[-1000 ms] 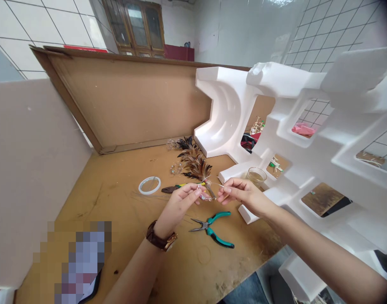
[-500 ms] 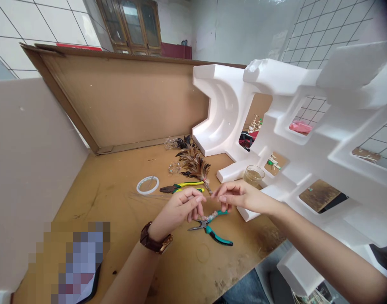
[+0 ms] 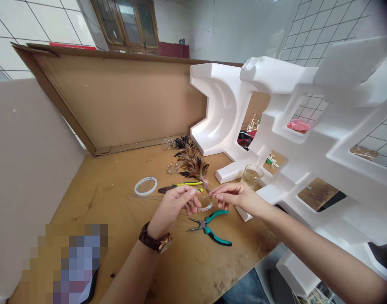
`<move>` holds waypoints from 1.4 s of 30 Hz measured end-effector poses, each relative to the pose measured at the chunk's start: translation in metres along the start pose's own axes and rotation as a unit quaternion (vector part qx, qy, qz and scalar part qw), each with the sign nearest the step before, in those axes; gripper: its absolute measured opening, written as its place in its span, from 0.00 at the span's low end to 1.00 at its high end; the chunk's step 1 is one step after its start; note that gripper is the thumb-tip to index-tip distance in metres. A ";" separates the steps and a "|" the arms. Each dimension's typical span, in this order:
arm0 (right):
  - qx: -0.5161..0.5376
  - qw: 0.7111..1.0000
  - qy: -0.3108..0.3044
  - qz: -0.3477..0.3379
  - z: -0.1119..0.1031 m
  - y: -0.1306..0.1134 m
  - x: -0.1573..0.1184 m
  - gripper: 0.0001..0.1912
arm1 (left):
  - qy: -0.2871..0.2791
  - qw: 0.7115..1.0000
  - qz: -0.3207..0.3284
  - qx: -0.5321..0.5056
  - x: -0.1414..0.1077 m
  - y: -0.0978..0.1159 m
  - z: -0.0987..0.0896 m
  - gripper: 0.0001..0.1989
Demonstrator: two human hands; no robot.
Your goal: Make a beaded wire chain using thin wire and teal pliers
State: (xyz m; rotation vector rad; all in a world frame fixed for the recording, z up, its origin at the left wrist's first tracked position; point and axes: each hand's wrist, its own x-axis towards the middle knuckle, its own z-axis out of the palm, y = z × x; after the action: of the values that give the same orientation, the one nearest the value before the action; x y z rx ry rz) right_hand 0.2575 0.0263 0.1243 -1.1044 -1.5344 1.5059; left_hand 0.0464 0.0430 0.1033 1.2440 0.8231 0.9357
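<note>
Surface [image 3: 98, 211]: brown, worn, with dark stains most marked along the near right edge. Teal-handled pliers [image 3: 207, 229] lie with handles spread, nose pointing left. Beyond them lie pliers with yellow-and-green handles [image 3: 168, 188], partly hidden from view. Just left of these, a white ring [image 3: 145, 194] lies flat. Farther back rests a bundle of brown and black feathers [image 3: 192, 161], a small beaded loop [image 3: 172, 168] beside it. At right, white moulded foam [image 3: 233, 169] stands near a glass [image 3: 252, 176], base obscured. Near left: a dark-edged device [image 3: 92, 288], its face pixelated.
</note>
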 end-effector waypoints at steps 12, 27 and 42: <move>-0.072 0.997 -0.020 -0.010 -0.003 -0.011 0.006 0.13 | -0.059 0.994 -0.021 0.093 0.005 -0.008 0.007 0.12; 0.291 0.949 0.108 -0.059 0.001 0.016 -0.004 0.05 | 0.024 0.997 -0.003 -0.079 0.005 -0.011 0.008 0.12; 0.041 0.981 0.164 -0.094 0.005 0.005 -0.006 0.11 | -0.002 0.989 -0.030 -0.143 0.006 -0.011 0.005 0.10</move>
State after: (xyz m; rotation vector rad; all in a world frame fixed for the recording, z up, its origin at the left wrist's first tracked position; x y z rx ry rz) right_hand 0.2554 0.0185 0.1189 -1.0659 -1.2975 1.1820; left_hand 0.0547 0.0459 0.0935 0.9666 0.6913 0.9645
